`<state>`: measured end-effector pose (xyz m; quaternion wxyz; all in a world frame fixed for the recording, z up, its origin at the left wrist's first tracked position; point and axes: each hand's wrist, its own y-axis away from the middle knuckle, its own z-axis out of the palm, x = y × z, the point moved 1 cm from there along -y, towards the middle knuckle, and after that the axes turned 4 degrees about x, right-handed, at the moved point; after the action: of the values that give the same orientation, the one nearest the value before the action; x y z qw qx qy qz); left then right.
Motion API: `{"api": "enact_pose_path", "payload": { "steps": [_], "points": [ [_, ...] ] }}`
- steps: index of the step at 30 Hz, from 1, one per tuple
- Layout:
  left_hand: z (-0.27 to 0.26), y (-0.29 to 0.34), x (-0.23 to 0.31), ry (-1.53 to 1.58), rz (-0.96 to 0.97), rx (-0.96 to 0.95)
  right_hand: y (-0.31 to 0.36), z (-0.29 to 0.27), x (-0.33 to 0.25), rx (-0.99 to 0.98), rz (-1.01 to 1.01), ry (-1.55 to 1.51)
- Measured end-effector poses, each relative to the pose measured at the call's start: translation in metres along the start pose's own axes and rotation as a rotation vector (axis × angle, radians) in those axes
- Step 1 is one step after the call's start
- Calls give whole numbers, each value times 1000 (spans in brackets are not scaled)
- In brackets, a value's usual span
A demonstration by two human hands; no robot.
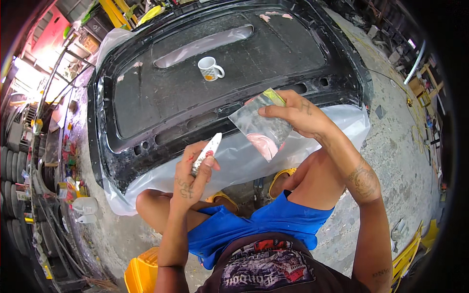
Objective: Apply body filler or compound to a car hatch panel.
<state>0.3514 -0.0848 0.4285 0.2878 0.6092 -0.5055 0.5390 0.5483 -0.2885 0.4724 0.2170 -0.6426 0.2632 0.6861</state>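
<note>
Near the black car panel (pixel 220 93), the left hand (pixel 188 178) pinched a small tube (pixel 206 152) in its grip; the right hand (pixel 298 115) gripped a shiny plate (pixel 261 128) holding pink filler (pixel 261 144). Squeezing sparingly would likely suit best.

Car-body workshop: black panel (pixel 220 83), stacked tyres (pixel 10 161).

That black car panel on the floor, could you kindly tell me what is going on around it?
A seated person holds a small white tube in the left hand and a shiny metal mixing plate in the right hand, with a dab of pink paste on it. The large black car panel lies before them on clear plastic sheeting, with a white patterned mug standing on it.
</note>
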Motion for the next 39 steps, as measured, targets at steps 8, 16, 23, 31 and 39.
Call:
{"api": "enact_pose_path", "payload": {
  "steps": [8, 16, 23, 31, 39],
  "points": [
    [6, 2, 14, -46, 96, -57, -11, 20, -12, -46, 119, 162],
    [2, 3, 10, 230, -191, -8, -22, 35, -24, -45, 126, 336],
    [-4, 3, 6, 314, -174, -70, -35, 26, 1, -52, 22, 327],
    [-6, 4, -14, 493, -177, -100, -31, 35, -16, -60, 96, 351],
    [0, 3, -22, 564, -226, 14, -36, 36, -21, -68, 147, 323]
  ]
}}
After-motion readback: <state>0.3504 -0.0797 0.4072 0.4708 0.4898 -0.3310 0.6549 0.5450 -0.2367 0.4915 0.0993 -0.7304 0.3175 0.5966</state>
